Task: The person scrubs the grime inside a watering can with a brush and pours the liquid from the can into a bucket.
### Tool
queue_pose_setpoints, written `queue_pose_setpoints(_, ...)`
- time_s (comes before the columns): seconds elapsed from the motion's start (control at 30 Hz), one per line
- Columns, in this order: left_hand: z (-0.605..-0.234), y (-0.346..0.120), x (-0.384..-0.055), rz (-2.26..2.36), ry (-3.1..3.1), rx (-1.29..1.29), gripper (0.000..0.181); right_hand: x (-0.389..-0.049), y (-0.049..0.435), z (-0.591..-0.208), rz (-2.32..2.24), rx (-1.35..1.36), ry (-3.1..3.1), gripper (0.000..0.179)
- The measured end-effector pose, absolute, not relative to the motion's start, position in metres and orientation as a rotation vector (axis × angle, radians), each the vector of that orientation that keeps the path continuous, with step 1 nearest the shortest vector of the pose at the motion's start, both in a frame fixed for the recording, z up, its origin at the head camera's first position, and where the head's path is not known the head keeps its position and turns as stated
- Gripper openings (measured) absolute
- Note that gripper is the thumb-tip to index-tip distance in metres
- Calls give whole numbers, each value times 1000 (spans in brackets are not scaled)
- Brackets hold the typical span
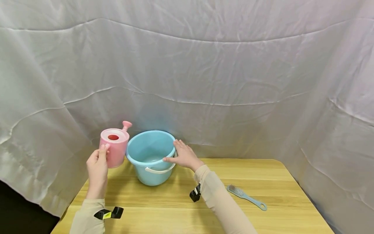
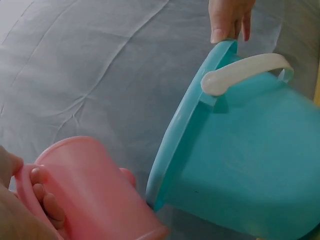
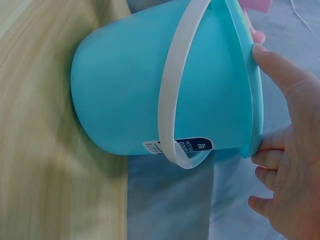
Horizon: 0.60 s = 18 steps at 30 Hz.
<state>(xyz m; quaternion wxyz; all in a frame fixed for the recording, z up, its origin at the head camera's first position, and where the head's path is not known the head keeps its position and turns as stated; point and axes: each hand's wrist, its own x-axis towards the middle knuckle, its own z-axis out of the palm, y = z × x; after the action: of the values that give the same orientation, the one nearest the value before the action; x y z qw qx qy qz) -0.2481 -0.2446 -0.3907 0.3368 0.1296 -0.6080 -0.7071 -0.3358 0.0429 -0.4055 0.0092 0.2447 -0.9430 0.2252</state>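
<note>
My left hand (image 1: 97, 169) grips the handle of a pink watering can (image 1: 117, 156), its fingers curled through the handle in the left wrist view. The can is upright beside a light blue bucket (image 1: 153, 178), its rose-tipped spout pointing up and back; I cannot tell whether can and bucket touch. The bucket stands upright on the table, its white handle (image 3: 172, 85) hanging down along the side. On the bucket's right rim rests my right hand (image 1: 185, 157), thumb spread from the fingers and touching the rim's edge in the right wrist view.
A blue hairbrush (image 1: 246, 197) lies bristles up on the wooden table (image 1: 163, 214), right of my right forearm. Grey cloth (image 1: 222, 126) hangs behind the table and along both sides.
</note>
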Motion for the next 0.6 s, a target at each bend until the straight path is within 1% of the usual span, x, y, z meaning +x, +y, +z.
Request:
queue_pose_setpoints(0.3, -379, -245, -249, -1552, -1914, 337, 46, -336, 42, -406, 726, 753, -2947, 100)
queue_pose_setpoints(0.47, -374, -245, -249, -1404, -2017, 316, 47, -337, 43, -408, 723, 757, -2937, 100)
queue_pose_setpoints(0.6, -370, -246, -249, -1267, -2093, 286, 43, -337, 43, -408, 733, 763, -2929, 100)
